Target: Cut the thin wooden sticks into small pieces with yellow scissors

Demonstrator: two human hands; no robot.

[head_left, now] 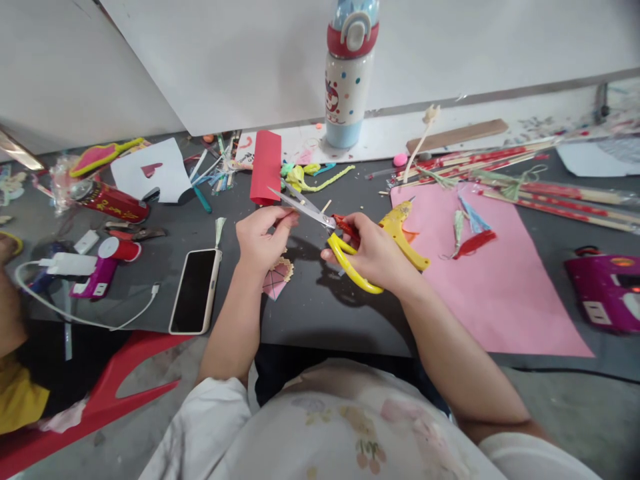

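Note:
My right hand [373, 250] grips a pair of scissors [345, 260] with silver blades and a yellow handle loop. Their blades are spread and point to the upper left, reaching my left hand's fingertips. Something red shows beneath the right fingers; I cannot tell whether it belongs to the handle. My left hand [265, 237] is closed in a pinch, and what lies between thumb and fingers is too small to make out. A red paper piece [266, 167] stands just beyond it. Below the left wrist lies a pink paper piece with a beaded edge [277, 279].
At right, pink paper [495, 287] bears a yellow glue gun [405, 233] and tassels [473, 243]. A bottle [350, 87] stands behind. Leftward are a phone [194, 291], a red can [113, 202], a thread spool [123, 249] and a white cable. Another person's arm shows far left.

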